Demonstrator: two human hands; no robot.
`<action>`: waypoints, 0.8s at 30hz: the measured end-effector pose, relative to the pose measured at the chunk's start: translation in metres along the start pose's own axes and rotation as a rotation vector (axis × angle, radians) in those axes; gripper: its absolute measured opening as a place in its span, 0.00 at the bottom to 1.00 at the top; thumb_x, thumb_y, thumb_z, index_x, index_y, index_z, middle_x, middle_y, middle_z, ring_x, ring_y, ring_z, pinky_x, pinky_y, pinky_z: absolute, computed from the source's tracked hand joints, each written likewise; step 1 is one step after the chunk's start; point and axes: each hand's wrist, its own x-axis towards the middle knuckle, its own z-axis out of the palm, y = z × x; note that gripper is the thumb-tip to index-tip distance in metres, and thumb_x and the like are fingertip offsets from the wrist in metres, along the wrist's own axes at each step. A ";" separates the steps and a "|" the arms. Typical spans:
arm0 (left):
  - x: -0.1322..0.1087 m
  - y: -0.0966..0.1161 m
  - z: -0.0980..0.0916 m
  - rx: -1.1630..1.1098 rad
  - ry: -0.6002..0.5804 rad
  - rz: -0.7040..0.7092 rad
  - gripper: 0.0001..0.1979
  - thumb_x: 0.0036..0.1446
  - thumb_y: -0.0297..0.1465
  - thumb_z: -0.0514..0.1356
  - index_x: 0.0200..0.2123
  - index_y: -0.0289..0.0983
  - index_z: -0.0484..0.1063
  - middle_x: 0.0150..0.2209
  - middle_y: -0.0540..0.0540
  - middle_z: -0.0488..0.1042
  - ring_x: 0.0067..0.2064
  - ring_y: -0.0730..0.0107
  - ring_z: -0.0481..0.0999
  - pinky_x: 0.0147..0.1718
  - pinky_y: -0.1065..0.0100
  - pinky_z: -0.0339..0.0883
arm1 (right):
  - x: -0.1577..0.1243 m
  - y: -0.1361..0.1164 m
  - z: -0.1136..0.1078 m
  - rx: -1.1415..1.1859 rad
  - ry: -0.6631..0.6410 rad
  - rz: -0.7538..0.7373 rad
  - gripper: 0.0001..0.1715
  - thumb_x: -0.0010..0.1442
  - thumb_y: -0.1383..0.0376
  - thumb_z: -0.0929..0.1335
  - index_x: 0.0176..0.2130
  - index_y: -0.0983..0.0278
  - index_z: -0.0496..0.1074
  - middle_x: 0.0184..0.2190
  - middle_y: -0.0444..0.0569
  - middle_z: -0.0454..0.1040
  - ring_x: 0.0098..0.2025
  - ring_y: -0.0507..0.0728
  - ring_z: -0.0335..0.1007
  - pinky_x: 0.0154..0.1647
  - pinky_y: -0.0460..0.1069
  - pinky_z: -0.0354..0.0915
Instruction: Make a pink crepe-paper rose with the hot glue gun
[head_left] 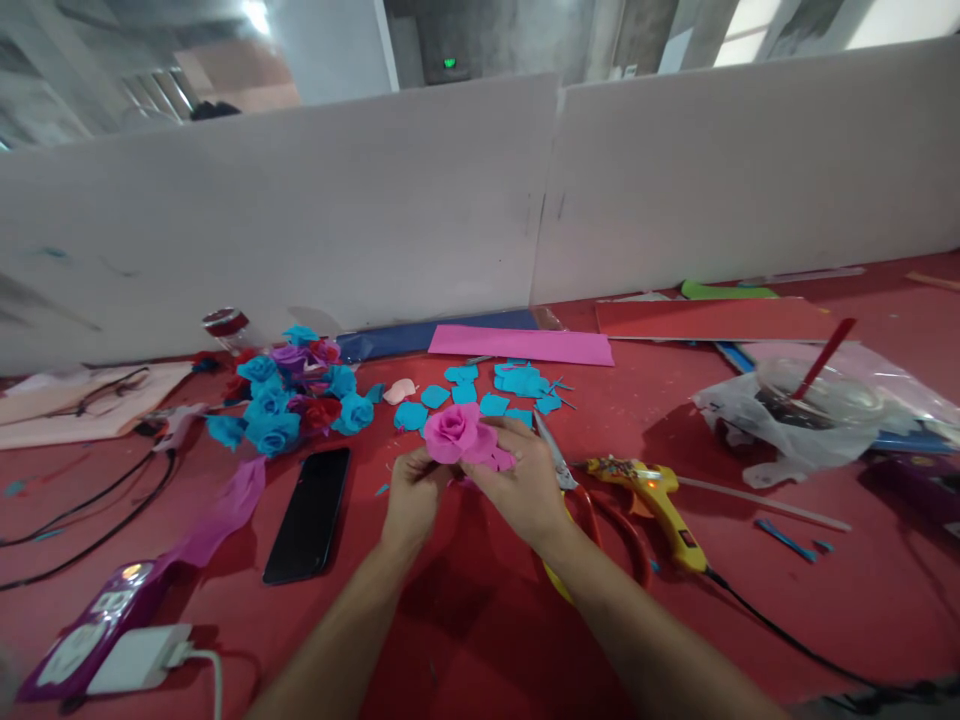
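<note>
A pink foam rose (456,432) is held above the red table (465,620) between both hands. My left hand (411,500) grips it from below at its base with fingers curled. My right hand (521,485) closes around its right side, fingers pressing an outer pink petal (501,460). Several cut blue petals (480,392) lie on the table just beyond the rose.
A pile of blue, red and purple foam roses (289,395) sits at the left. A black phone (309,512), scissors (559,465) and a yellow glue gun (660,495) flank my hands. Pink sheet (521,345), plastic cup in bag (814,405), charger (142,660), white partition (375,210).
</note>
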 end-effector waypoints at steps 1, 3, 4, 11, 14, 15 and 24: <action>0.000 0.000 0.000 0.003 -0.002 0.004 0.07 0.41 0.21 0.61 0.22 0.36 0.78 0.21 0.51 0.73 0.24 0.73 0.67 0.27 0.71 0.62 | 0.000 0.000 0.000 -0.011 -0.009 0.009 0.03 0.51 0.65 0.69 0.27 0.60 0.76 0.32 0.48 0.77 0.37 0.58 0.71 0.38 0.52 0.65; 0.000 0.000 0.000 -0.009 -0.018 -0.001 0.06 0.41 0.21 0.61 0.22 0.36 0.77 0.21 0.51 0.73 0.24 0.73 0.67 0.27 0.71 0.62 | 0.000 -0.001 0.000 -0.025 -0.035 0.032 0.03 0.51 0.65 0.69 0.27 0.61 0.76 0.32 0.49 0.77 0.36 0.59 0.71 0.36 0.51 0.65; 0.000 0.000 0.000 -0.022 -0.031 -0.008 0.06 0.41 0.21 0.61 0.21 0.36 0.77 0.20 0.51 0.73 0.24 0.73 0.67 0.27 0.71 0.61 | 0.000 -0.001 0.000 -0.025 -0.045 0.041 0.03 0.50 0.66 0.69 0.27 0.61 0.76 0.31 0.49 0.77 0.36 0.59 0.71 0.35 0.51 0.65; 0.005 0.004 0.001 -0.015 -0.006 -0.044 0.01 0.41 0.25 0.64 0.21 0.35 0.75 0.19 0.51 0.71 0.23 0.75 0.64 0.26 0.71 0.59 | 0.003 -0.003 -0.008 0.234 -0.111 0.137 0.09 0.48 0.68 0.68 0.30 0.60 0.78 0.32 0.46 0.77 0.38 0.58 0.70 0.42 0.52 0.65; 0.006 0.004 -0.002 0.007 -0.018 -0.011 0.02 0.42 0.27 0.64 0.23 0.34 0.76 0.20 0.50 0.71 0.24 0.74 0.65 0.27 0.71 0.60 | 0.003 0.001 -0.008 0.584 -0.110 0.343 0.15 0.45 0.70 0.66 0.33 0.58 0.79 0.33 0.44 0.78 0.38 0.56 0.71 0.42 0.51 0.65; 0.006 0.003 -0.004 0.022 -0.028 0.007 0.02 0.42 0.27 0.63 0.24 0.34 0.76 0.20 0.51 0.71 0.24 0.74 0.64 0.27 0.71 0.60 | 0.003 0.003 -0.007 0.691 -0.097 0.413 0.16 0.44 0.70 0.66 0.33 0.59 0.79 0.33 0.44 0.78 0.37 0.56 0.71 0.41 0.51 0.65; 0.007 0.006 -0.009 0.254 -0.105 0.159 0.06 0.42 0.23 0.60 0.17 0.34 0.70 0.19 0.51 0.68 0.24 0.75 0.62 0.26 0.72 0.60 | 0.006 0.006 -0.006 1.024 -0.081 0.728 0.09 0.49 0.61 0.70 0.22 0.63 0.72 0.22 0.41 0.71 0.26 0.50 0.63 0.30 0.46 0.62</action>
